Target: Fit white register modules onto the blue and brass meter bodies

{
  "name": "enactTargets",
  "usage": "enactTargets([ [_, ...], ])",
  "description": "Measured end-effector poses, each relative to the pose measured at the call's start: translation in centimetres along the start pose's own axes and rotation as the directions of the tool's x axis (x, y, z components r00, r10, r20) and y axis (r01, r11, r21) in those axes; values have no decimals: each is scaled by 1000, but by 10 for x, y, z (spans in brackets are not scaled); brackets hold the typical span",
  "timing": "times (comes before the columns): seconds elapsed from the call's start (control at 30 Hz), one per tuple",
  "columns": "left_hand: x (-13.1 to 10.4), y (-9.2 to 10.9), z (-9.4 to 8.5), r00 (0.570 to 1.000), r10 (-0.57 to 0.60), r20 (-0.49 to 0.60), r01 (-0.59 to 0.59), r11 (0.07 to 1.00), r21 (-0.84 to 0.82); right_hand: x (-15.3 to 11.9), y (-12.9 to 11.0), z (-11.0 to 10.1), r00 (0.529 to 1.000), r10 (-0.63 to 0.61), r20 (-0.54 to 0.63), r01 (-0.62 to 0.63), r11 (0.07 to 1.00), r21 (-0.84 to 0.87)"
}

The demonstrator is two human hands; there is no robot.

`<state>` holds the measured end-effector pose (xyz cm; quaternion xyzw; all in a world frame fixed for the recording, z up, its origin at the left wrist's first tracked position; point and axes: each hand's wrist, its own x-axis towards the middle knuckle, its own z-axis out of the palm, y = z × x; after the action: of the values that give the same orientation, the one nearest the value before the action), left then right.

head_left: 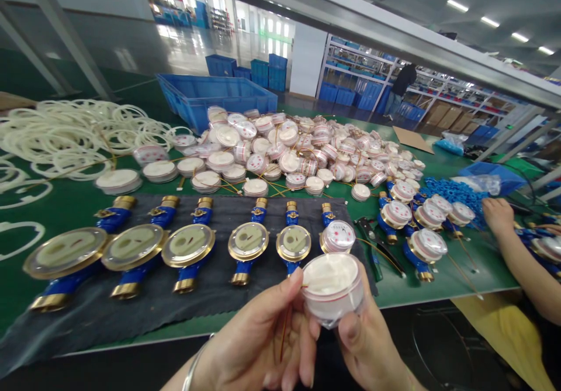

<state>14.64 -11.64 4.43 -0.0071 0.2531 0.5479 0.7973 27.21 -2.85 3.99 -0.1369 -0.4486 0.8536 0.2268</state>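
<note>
A round white dial insert (pixel 333 289) in a clear plastic shell sits at the bottom middle of the view, lifted above the near edge of the worktop (pixel 421 289). Both of the person's hands hold it: the left hand (pixel 258 335) pinches its left rim with thumb and fingertips, and the right hand (pixel 370 344) cups it from the right and underneath. A thin copper wire (pixel 284 335) hangs down from it between the fingers of the left hand.

Just behind the insert, a dark cloth mat (pixel 144 315) lies on the green worktop and carries a row of blue and brass water meter bodies (pixel 188 248). Five of them show open beige faces; the sixth (pixel 336 236), nearest the hands, already has a white dial fitted.

To the right of the mat, black-handled pliers (pixel 372 251) lie on the green surface, next to a cluster of finished meters (pixel 421 227) with white dials. Beyond the mat, a large heap of loose dial inserts (pixel 307 151) spreads across the worktop, with a pile of white rubber rings (pixel 74 134) far to the left and a blue crate (pixel 214 96) behind. At the right edge, another person's hand (pixel 497 215) rests near a pile of small blue parts (pixel 458 195).
</note>
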Motion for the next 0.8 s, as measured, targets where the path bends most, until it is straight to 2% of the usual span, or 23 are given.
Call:
enactTargets([
  [0.2, 0, -1, 4, 1000, 29, -2, -29, 999, 22, 0, 3, -4, 1000, -13, -25, 13, 1000, 7],
  [0.5, 0, -1, 9, 986, 166, -29, -163, 981, 104, 1, 6, 2, 1000, -2, -29, 4, 998, 68],
  [0.63, -1, -2, 6, 987, 161, -27, -157, 980, 119, 1, 6, 2, 999, 27, -43, -26, 999, 34],
  [0.8, -3, -5, 1, 988, 143, -51, -137, 985, 109, 2, 12, 3, 999, -17, -35, 18, 999, 44],
])
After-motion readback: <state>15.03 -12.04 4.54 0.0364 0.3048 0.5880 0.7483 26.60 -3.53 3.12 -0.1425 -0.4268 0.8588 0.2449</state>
